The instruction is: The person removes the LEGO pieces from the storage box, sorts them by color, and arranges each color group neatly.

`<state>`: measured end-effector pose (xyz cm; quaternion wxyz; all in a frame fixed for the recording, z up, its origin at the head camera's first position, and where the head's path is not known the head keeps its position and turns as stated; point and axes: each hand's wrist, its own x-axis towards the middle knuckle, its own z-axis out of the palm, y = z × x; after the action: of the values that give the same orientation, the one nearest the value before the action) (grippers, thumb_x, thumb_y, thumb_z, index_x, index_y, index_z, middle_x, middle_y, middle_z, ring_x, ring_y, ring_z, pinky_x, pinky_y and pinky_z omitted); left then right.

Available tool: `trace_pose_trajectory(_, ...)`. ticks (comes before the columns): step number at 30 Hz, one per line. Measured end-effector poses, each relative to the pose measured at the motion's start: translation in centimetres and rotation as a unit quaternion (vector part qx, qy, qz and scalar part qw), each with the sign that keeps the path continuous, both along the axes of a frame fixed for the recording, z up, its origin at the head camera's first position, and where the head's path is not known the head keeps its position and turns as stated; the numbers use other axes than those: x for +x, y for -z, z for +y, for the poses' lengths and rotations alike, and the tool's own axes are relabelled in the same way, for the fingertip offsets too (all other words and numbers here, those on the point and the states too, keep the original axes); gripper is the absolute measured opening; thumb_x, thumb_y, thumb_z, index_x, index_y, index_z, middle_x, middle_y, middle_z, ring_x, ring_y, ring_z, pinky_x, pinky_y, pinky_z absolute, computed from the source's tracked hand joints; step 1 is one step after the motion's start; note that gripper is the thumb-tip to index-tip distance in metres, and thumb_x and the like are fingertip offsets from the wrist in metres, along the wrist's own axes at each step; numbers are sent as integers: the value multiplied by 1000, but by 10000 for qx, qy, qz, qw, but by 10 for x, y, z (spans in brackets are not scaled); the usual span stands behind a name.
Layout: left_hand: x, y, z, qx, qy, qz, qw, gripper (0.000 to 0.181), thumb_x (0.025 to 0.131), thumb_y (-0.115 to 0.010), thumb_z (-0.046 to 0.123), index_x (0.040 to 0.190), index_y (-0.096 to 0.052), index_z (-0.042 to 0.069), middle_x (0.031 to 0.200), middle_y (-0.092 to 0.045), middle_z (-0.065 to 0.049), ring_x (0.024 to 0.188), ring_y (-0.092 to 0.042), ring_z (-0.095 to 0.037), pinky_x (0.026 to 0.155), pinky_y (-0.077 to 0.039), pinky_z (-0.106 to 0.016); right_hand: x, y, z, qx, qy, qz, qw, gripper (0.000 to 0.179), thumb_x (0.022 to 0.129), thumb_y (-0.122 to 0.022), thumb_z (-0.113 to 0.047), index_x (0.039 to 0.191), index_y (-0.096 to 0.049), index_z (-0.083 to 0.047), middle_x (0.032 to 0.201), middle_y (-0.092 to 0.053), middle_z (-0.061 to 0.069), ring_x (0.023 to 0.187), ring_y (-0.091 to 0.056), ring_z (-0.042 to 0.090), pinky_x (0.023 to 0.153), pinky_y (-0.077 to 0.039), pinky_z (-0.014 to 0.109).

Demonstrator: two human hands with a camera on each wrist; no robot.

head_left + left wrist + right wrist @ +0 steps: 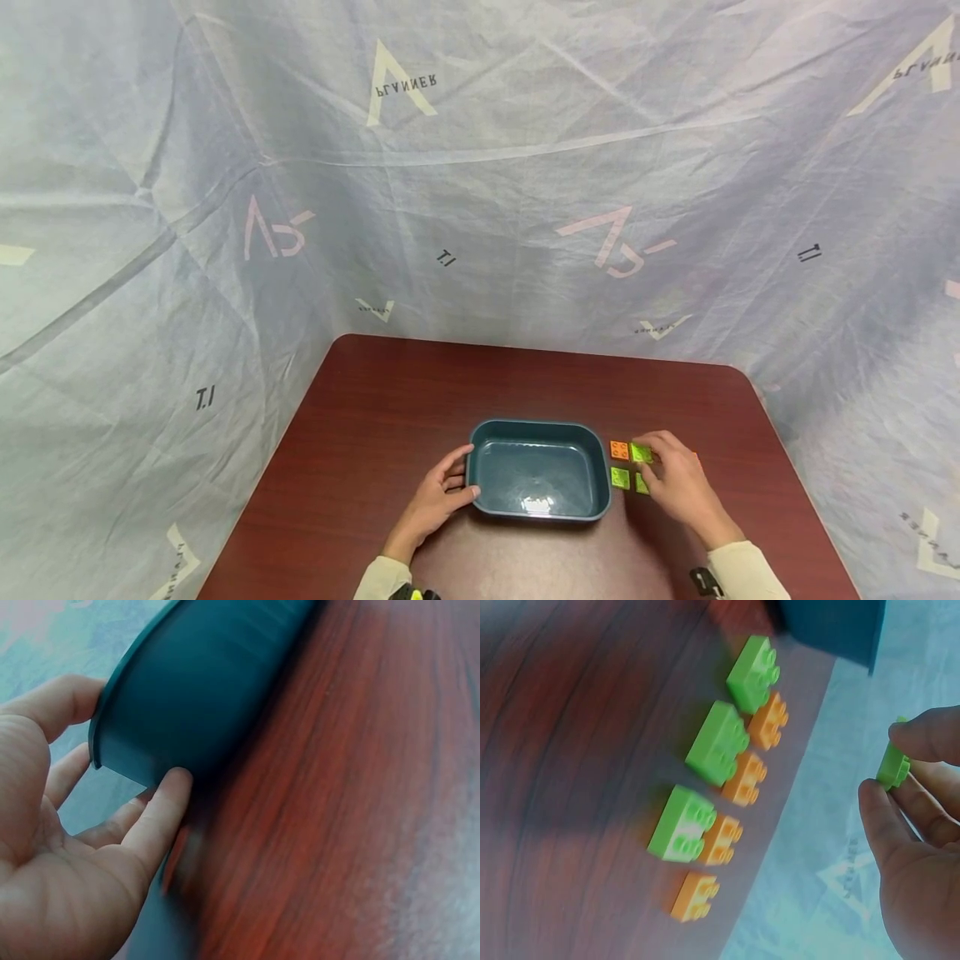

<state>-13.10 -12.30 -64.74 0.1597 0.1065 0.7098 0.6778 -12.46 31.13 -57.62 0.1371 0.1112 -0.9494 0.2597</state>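
A dark teal rectangular tub (537, 518) lies on the table with its inside bare. My left hand (433, 502) holds the tub's left end, fingers and thumb spread along it. In the left wrist view, a finger touches the rim and another digit presses low on the tub's outer wall (195, 697). To the right of the tub, my right hand (678, 482) pinches a green toy building brick (893, 763) between thumb and fingertips, raised over the other bricks. Below it are green bricks (718, 742) and orange bricks (766, 721) in two rows, studs showing; my hand hides some in the head view.
The dark red wooden table (390, 392) has rounded far corners. A grey printed cloth (480, 208) hangs behind it and along both sides. The brick rows begin close to the tub's right wall.
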Motion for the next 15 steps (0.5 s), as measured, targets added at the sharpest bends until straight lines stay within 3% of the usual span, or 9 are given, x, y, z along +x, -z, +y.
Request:
trace_pose_trajectory(7, -1, 0, 1, -31, -10, 3, 10000, 77, 96, -80, 16, 163, -42, 19, 152, -52, -29, 130, -60, -44, 90, -56, -26, 6, 3, 19, 188, 244, -254, 9992, 40, 84, -83, 2, 122, -71, -2, 120, -68, 14, 102, -71, 32, 77, -63, 45)
trace_pose_trajectory(15, -1, -1, 2, -24, -8, -9, 10000, 77, 96, -80, 16, 163, -41, 17, 152, -51, -29, 130, -60, -44, 89, -56, -26, 9, 11, 43, 400, 436, -409, 9974, 38, 87, -81, -1, 124, -71, -4, 122, -69, 14, 95, -71, 28, 75, -59, 48)
